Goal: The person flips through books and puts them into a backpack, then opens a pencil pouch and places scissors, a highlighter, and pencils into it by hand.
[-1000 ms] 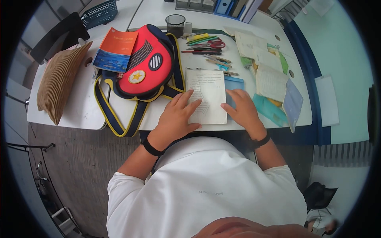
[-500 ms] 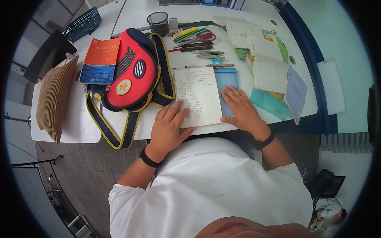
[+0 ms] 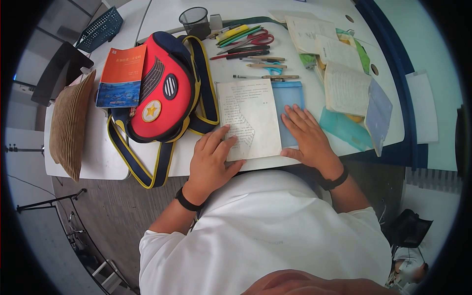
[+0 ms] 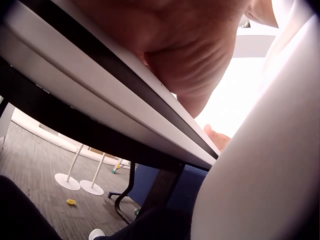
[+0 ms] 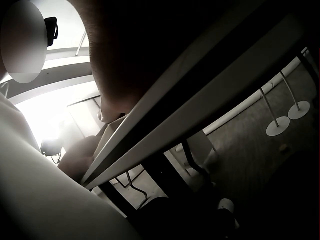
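A printed page or booklet [image 3: 250, 118] with a corner fold lies on the white table, partly over a blue folder [image 3: 290, 93]. The left hand [image 3: 211, 160] rests with spread fingers on its lower left side, index and middle fingertips on the paper. With fingers extended, the right hand [image 3: 312, 142] lies on the blue folder, its thumb at the paper's lower right edge. In the left wrist view the left hand [image 4: 185, 55] is seen from below at the table edge. The right wrist view shows the right hand [image 5: 115, 65] darkly.
A red backpack [image 3: 164, 93] with an orange and blue book [image 3: 120, 78] on it stands left, beside a brown cushion [image 3: 73, 125]. Pens and scissors [image 3: 255, 42] lie behind the paper, near a mesh cup [image 3: 194, 22]. Open booklets [image 3: 344, 88] and a teal pouch [image 3: 344, 130] are right.
The right hand has moved from the paper's right edge onto the blue folder, its fingers now flatter. The left hand stays on the paper's lower left. The head view has shifted.
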Motion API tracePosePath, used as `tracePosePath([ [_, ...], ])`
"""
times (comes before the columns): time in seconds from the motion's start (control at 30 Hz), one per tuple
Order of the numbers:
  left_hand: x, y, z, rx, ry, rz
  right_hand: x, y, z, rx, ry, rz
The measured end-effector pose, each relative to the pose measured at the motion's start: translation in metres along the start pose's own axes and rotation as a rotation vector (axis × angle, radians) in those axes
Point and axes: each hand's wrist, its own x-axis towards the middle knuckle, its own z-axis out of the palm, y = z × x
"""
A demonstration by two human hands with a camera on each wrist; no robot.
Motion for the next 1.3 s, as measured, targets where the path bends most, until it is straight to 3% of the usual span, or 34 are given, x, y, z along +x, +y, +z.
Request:
tracePosePath([
  [0.7, 0.0, -0.001, -0.005, -0.055, 0.031, 0.022, 0.0, -0.006, 0.004, -0.022, 0.035, 0.022],
  [0.8, 0.002, 0.0, -0.01, -0.1, 0.017, 0.032, 0.0, -0.006, 0.003, -0.031, 0.04, 0.026],
  [0.87, 0.004, 0.002, -0.01, -0.362, 0.082, -0.046, -0.002, -0.008, 0.004, -0.029, 0.043, 0.036],
  [0.97, 0.014, 0.014, -0.019, -0.363, 0.093, -0.041, -0.003, -0.006, 0.004, -0.044, 0.042, 0.032],
  [1.03, 0.02, 0.014, -0.024, -0.408, 0.079, -0.043, -0.002, -0.006, 0.003, -0.027, 0.041, 0.021],
  [1.1, 0.024, 0.012, -0.031, -0.5, -0.087, 0.07, -0.003, -0.006, 0.003, -0.026, 0.045, 0.02],
  [1.13, 0.026, 0.013, -0.036, -0.501, -0.087, 0.072, -0.003, -0.006, 0.003, -0.023, 0.049, 0.016],
  [1.2, 0.031, 0.016, -0.043, -0.393, -0.263, 0.201, -0.004, -0.006, 0.004, -0.021, 0.055, 0.012],
  [1.23, 0.032, 0.013, -0.042, -0.391, -0.263, 0.205, -0.004, -0.006, 0.004, -0.019, 0.061, 0.007],
  [1.3, 0.035, 0.005, -0.035, -0.106, -0.23, 0.251, -0.004, -0.006, 0.004, -0.017, 0.066, 0.009],
])
